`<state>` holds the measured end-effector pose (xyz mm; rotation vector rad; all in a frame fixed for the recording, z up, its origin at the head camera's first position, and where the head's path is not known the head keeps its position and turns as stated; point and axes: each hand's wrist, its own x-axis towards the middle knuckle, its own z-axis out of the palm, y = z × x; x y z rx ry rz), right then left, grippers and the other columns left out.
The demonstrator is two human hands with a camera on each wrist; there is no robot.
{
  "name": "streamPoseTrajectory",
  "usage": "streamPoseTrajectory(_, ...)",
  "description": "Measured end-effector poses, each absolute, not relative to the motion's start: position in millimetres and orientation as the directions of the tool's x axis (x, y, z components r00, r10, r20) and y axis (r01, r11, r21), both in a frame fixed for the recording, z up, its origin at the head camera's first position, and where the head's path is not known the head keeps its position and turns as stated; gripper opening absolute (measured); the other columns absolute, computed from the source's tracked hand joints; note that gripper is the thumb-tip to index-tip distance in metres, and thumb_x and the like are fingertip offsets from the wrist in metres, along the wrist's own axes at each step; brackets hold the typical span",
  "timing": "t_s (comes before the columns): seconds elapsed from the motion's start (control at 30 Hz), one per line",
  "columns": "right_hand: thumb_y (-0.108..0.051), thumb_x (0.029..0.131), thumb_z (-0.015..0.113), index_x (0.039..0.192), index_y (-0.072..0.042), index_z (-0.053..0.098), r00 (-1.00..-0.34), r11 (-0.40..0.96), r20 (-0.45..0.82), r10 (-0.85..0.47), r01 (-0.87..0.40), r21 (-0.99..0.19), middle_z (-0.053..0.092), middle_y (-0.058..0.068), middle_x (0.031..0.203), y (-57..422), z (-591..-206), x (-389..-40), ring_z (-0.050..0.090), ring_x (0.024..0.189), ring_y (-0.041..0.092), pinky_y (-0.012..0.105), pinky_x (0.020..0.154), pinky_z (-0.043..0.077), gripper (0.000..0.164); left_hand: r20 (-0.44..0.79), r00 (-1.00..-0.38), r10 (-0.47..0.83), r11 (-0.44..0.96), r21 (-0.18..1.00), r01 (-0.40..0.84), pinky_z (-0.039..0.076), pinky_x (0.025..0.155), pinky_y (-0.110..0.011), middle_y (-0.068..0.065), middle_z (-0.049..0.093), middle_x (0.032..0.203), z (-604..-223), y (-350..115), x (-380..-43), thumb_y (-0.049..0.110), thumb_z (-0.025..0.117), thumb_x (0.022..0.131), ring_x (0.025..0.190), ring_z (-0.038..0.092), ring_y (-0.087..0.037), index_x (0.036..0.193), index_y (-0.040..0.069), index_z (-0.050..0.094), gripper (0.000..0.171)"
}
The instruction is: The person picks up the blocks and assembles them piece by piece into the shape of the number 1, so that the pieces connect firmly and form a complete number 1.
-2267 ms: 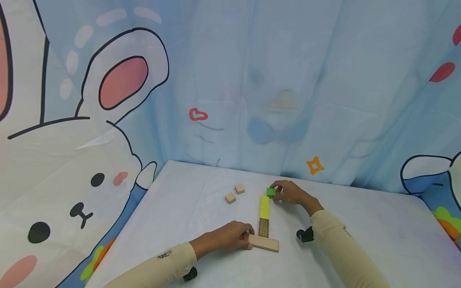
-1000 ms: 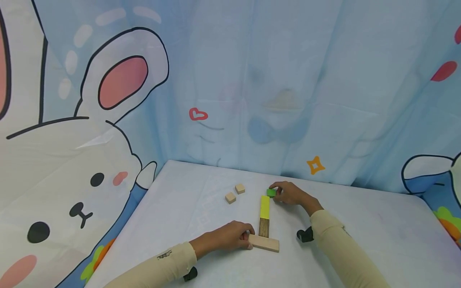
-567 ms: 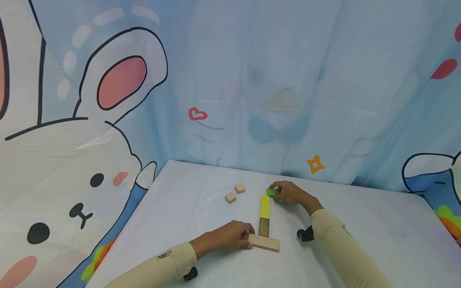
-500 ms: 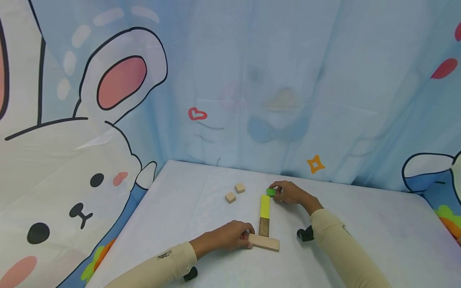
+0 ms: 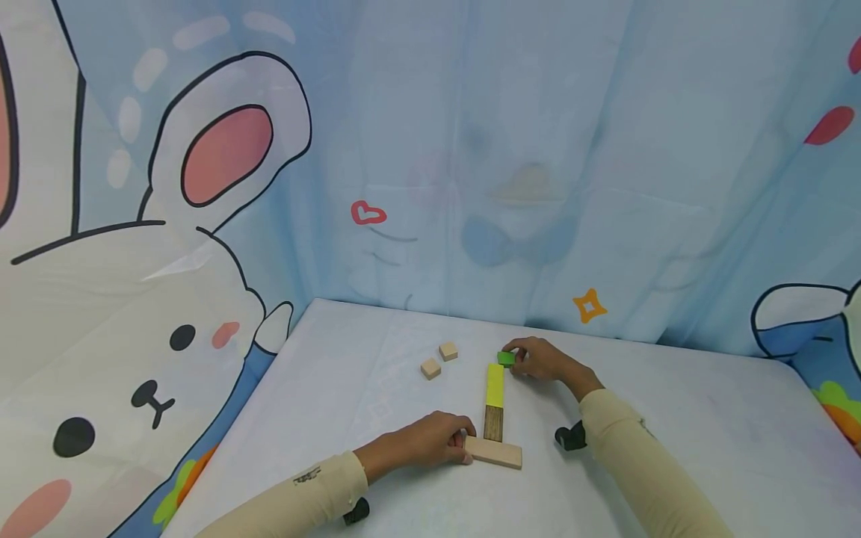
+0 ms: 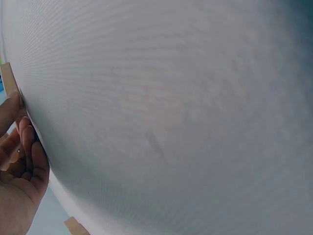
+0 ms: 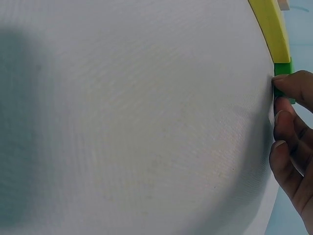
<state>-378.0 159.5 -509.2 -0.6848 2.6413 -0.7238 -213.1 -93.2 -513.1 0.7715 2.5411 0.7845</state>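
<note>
My left hand (image 5: 433,441) pinches the left end of a flat plain wooden block (image 5: 498,453), which lies crosswise on the table. Behind its middle, a dark-grained wooden block (image 5: 493,424) and a yellow block (image 5: 495,385) lie in line, end to end. At the far end of the yellow block, my right hand (image 5: 538,359) holds a small green block (image 5: 506,359) between thumb and finger. The right wrist view shows the green block (image 7: 283,70) up against the yellow block (image 7: 275,32). In the left wrist view my thumb lies on the plain block (image 6: 8,78).
Two small plain wooden cubes, a nearer cube (image 5: 430,369) and a farther cube (image 5: 448,352), lie left of the row. A white cloth covers the table (image 5: 363,388). A blue printed curtain (image 5: 437,149) hangs behind it.
Both hands and all the blocks keep their places. Only the head view has shifted very slightly.
</note>
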Motion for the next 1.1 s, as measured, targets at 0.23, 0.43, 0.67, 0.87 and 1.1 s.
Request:
streamPoseTrajectory(0.23, -0.007, 0.091, 0.070, 0.127, -0.004, 0.065, -0.834, 0.762, -0.185, -0.520, -0.355, -0.542, 0.063, 0.008, 0.095, 158.5, -506.6, -376.9, 0.055, 0.078, 0.018, 0.031, 0.068, 0.047, 0.037, -0.188, -0.781, 0.596, 0.698, 0.601, 0.389, 0.044, 0.066, -0.015, 0.013, 0.057, 0.079, -514.3, -92.5, -214.6, 0.022, 0.075, 0.092, 0.070, 0.050, 0.003, 0.123, 0.012, 0.064, 0.035)
streamPoseTrajectory(0.43, -0.008, 0.091, 0.069, 0.128, -0.004, 0.064, -0.832, 0.763, -0.194, -0.519, -0.349, -0.545, 0.064, 0.009, 0.097, 159.1, -506.4, -376.8, 0.055, 0.078, 0.018, 0.031, 0.068, 0.048, 0.037, -0.191, -0.779, 0.597, 0.699, 0.599, 0.389, 0.044, 0.067, -0.015, 0.013, 0.057, 0.080, -514.5, -92.8, -214.9, 0.023, 0.075, 0.092, 0.070, 0.050, 0.003, 0.124, 0.011, 0.064, 0.036)
streamPoseTrajectory(0.67, -0.009, 0.092, 0.069, 0.129, -0.004, 0.064, -0.824, 0.744, -0.204, -0.529, -0.334, -0.579, 0.063, 0.008, 0.095, 161.9, -510.1, -379.7, 0.056, 0.074, 0.016, 0.029, 0.065, 0.049, 0.038, -0.173, -0.770, 0.614, 0.688, 0.595, 0.415, 0.045, 0.066, -0.013, 0.013, 0.058, 0.081, -512.7, -94.9, -213.2, 0.024, 0.075, 0.092, 0.070, 0.051, 0.004, 0.125, 0.011, 0.063, 0.037)
streamPoseTrajectory(0.87, -0.009, 0.092, 0.069, 0.128, -0.004, 0.064, -0.816, 0.727, -0.186, -0.548, -0.353, -0.589, 0.063, 0.007, 0.093, 163.6, -510.3, -380.3, 0.056, 0.073, 0.015, 0.029, 0.064, 0.048, 0.037, -0.193, -0.767, 0.612, 0.695, 0.594, 0.405, 0.045, 0.067, -0.014, 0.013, 0.059, 0.081, -507.7, -96.6, -211.6, 0.029, 0.073, 0.093, 0.071, 0.052, 0.004, 0.128, 0.011, 0.060, 0.042)
streamPoseTrajectory(1.1, -0.009, 0.092, 0.068, 0.128, -0.004, 0.065, -0.822, 0.730, -0.186, -0.538, -0.344, -0.591, 0.062, 0.008, 0.093, 163.3, -509.3, -378.6, 0.055, 0.073, 0.016, 0.029, 0.065, 0.047, 0.037, -0.207, -0.773, 0.599, 0.729, 0.540, 0.420, 0.047, 0.069, -0.016, 0.013, 0.061, 0.083, -502.9, -101.4, -213.6, 0.039, 0.068, 0.096, 0.073, 0.054, 0.002, 0.131, 0.013, 0.059, 0.045)
